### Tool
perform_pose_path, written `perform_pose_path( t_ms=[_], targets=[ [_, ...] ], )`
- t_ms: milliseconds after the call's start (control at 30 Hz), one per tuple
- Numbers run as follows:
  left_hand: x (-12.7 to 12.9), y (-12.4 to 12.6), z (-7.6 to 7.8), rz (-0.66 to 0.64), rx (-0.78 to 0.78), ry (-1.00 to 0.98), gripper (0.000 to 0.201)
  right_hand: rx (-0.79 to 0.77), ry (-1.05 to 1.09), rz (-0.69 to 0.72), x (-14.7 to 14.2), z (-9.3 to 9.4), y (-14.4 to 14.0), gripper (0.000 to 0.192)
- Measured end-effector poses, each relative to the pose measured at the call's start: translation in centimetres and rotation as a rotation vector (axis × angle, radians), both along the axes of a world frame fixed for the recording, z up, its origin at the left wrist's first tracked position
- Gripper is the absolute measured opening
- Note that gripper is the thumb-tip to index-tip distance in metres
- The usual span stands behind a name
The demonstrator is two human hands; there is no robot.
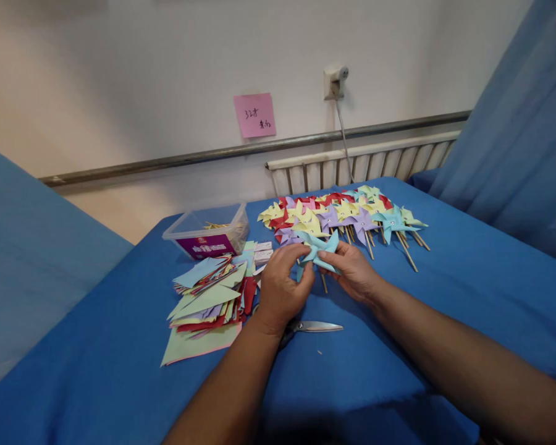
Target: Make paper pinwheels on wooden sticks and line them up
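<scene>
A light-blue paper pinwheel (319, 250) is held between two bare hands above a blue-covered table (467, 296). The left hand (282, 285) is closed on the pinwheel's near side, its fingertips pinched at the centre, seemingly so that the folded points are kept together. The right hand (352, 269) is cupped under the far vanes, fingers curled around the paper from behind, which steadies the wheel. A wooden stick (324, 283) is seen pointing down from beneath the pinwheel, between the two hands.

Just beyond the hands, a row of finished pinwheels (347, 216) in yellow, red, purple and blue is laid out with sticks pointing toward the person, apparently kept apart from the raw stock. To the left, a loose pile of cut coloured paper (208, 296) is kept within reach of the left hand. A clear plastic tub (208, 233) with a purple label is set behind that pile. A pair of scissors (312, 326) is left lying on the table, partly hidden by the left wrist. A pink note (254, 115) is stuck to the wall behind.
</scene>
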State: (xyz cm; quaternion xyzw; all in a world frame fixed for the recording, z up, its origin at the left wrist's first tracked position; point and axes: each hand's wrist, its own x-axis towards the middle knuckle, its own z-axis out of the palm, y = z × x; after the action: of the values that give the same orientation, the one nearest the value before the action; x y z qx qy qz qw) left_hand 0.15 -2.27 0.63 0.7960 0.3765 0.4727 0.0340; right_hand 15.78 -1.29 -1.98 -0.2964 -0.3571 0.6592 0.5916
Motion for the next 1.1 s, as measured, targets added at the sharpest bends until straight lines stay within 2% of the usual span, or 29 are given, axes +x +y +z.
perform_pose_path(
  t_ms=[100,267,333,400,467,600,700,967,1100],
  targets=[
    [0.0,0.0,-0.1,0.011,-0.03,-0.037,0.03,-0.01,0.005,-0.01,0.1,0.0,0.0,0.033],
    [-0.1,0.1,-0.2,-0.008,-0.066,-0.027,0.027,-0.013,-0.028,-0.022,0.1,0.0,0.0,0.034],
    [0.0,0.1,-0.2,-0.015,-0.128,-0.067,0.029,-0.002,-0.024,-0.029,0.0,0.0,0.1,0.033],
    [0.1,0.2,-0.1,-0.031,-0.265,-0.162,0.036,0.014,-0.022,-0.041,0.1,-0.1,0.2,0.033],
    [0.2,0.4,-0.1,-0.083,-0.465,-0.302,0.041,0.037,-0.041,-0.061,0.1,-0.2,0.4,0.033],
    [0.3,1.0,-0.5,-0.167,-0.855,-0.586,0.029,0.077,-0.151,-0.098,0.2,-0.3,0.6,0.034],
    [0.3,1.2,-0.8,-0.161,-1.005,-0.686,0.027,0.102,-0.21,-0.093,0.1,-0.3,0.6,0.036],
    [0.8,1.0,-1.1,-0.252,-1.094,-0.808,0.028,0.172,-0.252,-0.089,-0.3,-0.7,0.7,0.032],
    [0.8,1.1,-1.2,-0.262,-1.113,-0.866,0.03,0.139,-0.281,-0.008,0.0,-0.7,0.5,0.03]
  ],
)
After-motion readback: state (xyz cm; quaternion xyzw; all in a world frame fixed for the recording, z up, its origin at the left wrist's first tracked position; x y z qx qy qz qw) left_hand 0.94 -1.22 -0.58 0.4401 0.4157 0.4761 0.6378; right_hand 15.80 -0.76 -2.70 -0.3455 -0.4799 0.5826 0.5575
